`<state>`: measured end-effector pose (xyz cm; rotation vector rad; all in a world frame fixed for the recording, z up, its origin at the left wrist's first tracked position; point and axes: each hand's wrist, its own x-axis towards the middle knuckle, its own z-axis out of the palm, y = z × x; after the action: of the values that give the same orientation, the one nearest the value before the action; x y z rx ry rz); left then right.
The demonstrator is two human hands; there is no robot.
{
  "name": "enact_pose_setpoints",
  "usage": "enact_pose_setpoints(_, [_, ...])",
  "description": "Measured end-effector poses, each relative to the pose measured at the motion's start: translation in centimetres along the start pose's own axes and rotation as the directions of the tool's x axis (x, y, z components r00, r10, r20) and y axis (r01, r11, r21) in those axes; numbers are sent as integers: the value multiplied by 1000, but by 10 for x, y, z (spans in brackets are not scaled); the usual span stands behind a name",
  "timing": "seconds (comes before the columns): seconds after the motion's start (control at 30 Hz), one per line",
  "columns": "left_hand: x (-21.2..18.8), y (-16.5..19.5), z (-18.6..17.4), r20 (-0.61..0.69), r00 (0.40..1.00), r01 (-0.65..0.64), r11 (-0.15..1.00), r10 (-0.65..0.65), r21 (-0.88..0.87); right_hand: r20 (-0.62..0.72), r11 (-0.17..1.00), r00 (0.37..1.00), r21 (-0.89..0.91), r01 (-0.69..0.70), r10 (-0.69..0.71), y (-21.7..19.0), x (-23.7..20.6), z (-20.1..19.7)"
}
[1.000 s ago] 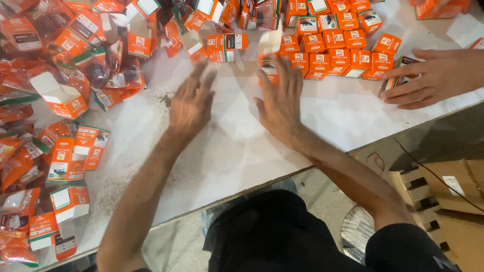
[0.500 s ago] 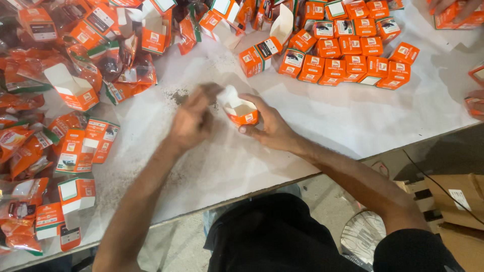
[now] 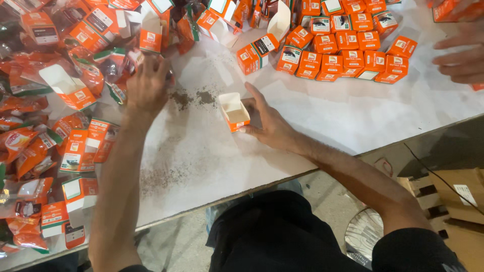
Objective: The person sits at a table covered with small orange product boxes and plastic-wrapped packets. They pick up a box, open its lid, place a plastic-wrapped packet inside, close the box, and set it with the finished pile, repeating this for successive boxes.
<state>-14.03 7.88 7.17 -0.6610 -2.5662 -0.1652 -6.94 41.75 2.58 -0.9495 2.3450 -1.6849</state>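
An open orange carton (image 3: 235,112) is steadied upright near the middle of the white bench (image 3: 322,121) by the right hand (image 3: 269,126), whose fingers are loosely curled against its side with the thumb at its lower corner. At ten o'clock from it, the left hand (image 3: 147,86) is spread over the heap of crinkled orange sachets (image 3: 96,70); whether anything is gripped cannot be told. The carton could be tipped, since it is only braced, not clamped (its flaps stand open). Dark spilled powder (image 3: 194,96) lies just beside it and could be swept inside. Closed cartons (image 3: 348,48) at one o'clock could be knocked by another person's hand (image 3: 461,53).
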Motion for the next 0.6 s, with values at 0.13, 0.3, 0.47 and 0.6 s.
enact_pose_setpoints(0.13, [-34, 78, -3, -300, 949, -16, 939, -93, -344, -79, 998, 996, -60, 34, -38, 1, 3, 1])
enact_pose_setpoints(0.3, [-51, 146, -4, -448, 853, -426, 854, 269, -298, -117, 995, 993, -99, -25, 14, 0, 2, 2])
enact_pose_setpoints(0.47, [-35, 165, -18, -322, 903, -362, 909, 286, -207, -107, 997, 992, -53, 58, -63, -9, 1, 1])
enact_pose_setpoints(0.6, [-35, 176, -21, -255, 967, -150, 873, 31, -464, -118, 998, 993, -68, -13, 5, -14, 2, 1])
